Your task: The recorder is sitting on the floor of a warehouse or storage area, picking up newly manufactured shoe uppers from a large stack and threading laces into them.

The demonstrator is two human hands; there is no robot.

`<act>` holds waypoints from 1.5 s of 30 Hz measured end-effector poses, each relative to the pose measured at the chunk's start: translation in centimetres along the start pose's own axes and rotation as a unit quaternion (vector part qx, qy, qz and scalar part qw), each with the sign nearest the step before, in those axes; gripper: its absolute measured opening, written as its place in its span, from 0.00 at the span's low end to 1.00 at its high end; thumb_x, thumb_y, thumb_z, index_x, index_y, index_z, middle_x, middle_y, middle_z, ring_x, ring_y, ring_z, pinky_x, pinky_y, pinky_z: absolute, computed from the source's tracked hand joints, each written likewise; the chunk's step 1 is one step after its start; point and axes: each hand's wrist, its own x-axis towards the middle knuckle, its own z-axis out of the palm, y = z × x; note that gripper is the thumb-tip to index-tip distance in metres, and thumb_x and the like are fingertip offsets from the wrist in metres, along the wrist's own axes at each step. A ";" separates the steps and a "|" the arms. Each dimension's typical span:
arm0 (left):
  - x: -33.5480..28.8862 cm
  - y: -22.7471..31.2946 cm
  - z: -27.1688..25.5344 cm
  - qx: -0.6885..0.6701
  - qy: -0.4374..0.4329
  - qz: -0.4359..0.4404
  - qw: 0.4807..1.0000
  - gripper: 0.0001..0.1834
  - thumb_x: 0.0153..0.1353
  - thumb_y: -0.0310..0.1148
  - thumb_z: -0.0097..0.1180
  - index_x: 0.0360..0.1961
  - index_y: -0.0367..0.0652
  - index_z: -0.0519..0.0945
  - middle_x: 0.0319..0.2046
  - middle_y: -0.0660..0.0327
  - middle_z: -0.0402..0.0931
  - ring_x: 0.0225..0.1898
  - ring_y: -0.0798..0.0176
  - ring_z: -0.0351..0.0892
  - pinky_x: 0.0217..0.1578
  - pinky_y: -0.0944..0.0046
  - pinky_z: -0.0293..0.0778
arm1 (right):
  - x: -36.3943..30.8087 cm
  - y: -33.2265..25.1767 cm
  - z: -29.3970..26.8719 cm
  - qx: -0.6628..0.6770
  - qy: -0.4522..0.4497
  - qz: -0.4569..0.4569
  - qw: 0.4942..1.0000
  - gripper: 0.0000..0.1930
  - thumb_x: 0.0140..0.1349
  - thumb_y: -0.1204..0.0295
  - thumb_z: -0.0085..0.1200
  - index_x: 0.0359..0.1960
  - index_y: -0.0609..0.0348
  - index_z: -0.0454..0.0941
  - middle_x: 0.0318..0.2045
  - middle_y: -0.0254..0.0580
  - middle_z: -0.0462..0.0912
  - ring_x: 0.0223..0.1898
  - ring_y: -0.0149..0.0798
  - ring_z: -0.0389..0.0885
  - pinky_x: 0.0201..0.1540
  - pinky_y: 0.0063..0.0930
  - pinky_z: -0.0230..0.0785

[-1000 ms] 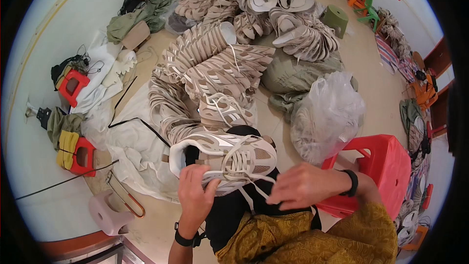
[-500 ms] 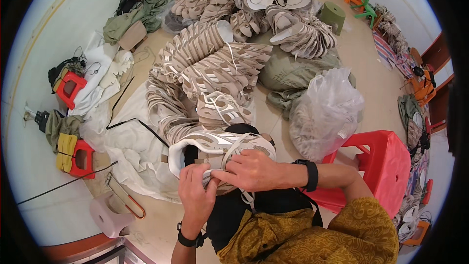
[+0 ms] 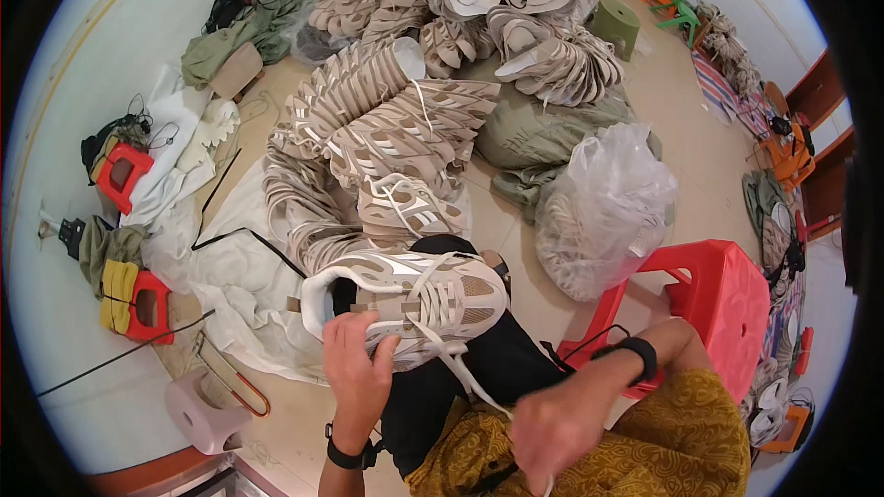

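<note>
A beige and white shoe upper [image 3: 391, 281] lies across my lap, its laces partly threaded through the eyelets. My left hand [image 3: 357, 373] grips the near edge of its collar, thumb and fingers on either side. From the upper's near side a pale shoelace [image 3: 470, 379] stretches to my right hand [image 3: 560, 423], which is closed round it low over my patterned clothing. The lace tip pokes out below that hand; motion blurs the fingers a little. Just beyond sits another laced upper [image 3: 405, 207], next to long stacked rows of uppers [image 3: 405, 133].
At my right stands a red plastic stool [image 3: 727, 304], with a clear bag [image 3: 603, 207] of pieces beyond it. White sheeting [image 3: 244, 285] covers floor on the left. A pink stool [image 3: 207, 410] and small red stools [image 3: 152, 306] line that side. More bundled uppers [image 3: 562, 64] lie farther back.
My right hand has left the shoe's collar area and moved down and right, drawing the lace out with it. My left hand stays at the collar, and more of the upper shows.
</note>
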 end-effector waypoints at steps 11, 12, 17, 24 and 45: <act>0.6 0.9 -0.5 0.015 -0.029 0.014 0.999 0.11 0.49 0.25 0.58 0.35 0.36 0.75 0.32 0.53 0.74 0.39 0.48 0.71 0.41 0.55 0.67 | -1.3 5.2 -6.4 -0.524 0.212 0.136 0.814 0.11 0.43 0.75 0.53 0.32 0.55 0.78 0.27 0.38 0.76 0.31 0.42 0.76 0.32 0.33 0.69; 0.6 0.9 -0.5 0.013 -0.029 0.012 0.999 0.10 0.49 0.25 0.58 0.34 0.36 0.75 0.31 0.53 0.74 0.38 0.49 0.71 0.41 0.55 0.68 | -1.1 6.2 -7.5 -0.524 0.212 0.134 0.814 0.11 0.43 0.75 0.53 0.32 0.55 0.78 0.27 0.38 0.76 0.31 0.42 0.76 0.32 0.33 0.69; 1.1 0.7 -1.0 0.010 -0.041 -0.010 0.999 0.06 0.51 0.26 0.57 0.31 0.38 0.76 0.30 0.53 0.74 0.37 0.50 0.72 0.39 0.57 0.68 | -0.9 9.4 -10.2 -0.574 0.208 0.184 0.771 0.17 0.41 0.79 0.55 0.36 0.52 0.79 0.26 0.37 0.78 0.32 0.38 0.76 0.40 0.29 0.67; 1.8 0.7 -1.3 -0.081 -0.031 -0.121 0.989 0.08 0.52 0.25 0.56 0.34 0.36 0.75 0.34 0.52 0.74 0.35 0.52 0.73 0.37 0.58 0.69 | 0.4 8.8 -11.3 -0.609 0.139 0.186 0.758 0.05 0.45 0.74 0.52 0.26 0.54 0.77 0.21 0.35 0.76 0.32 0.37 0.75 0.35 0.30 0.62; 3.6 -3.2 0.9 -0.060 -0.079 -0.109 0.989 0.16 0.53 0.31 0.53 0.43 0.37 0.72 0.40 0.47 0.72 0.44 0.45 0.70 0.46 0.52 0.66 | -1.5 9.0 -12.3 -0.427 0.212 0.165 0.863 0.10 0.42 0.77 0.57 0.30 0.54 0.81 0.25 0.35 0.80 0.27 0.42 0.77 0.32 0.32 0.71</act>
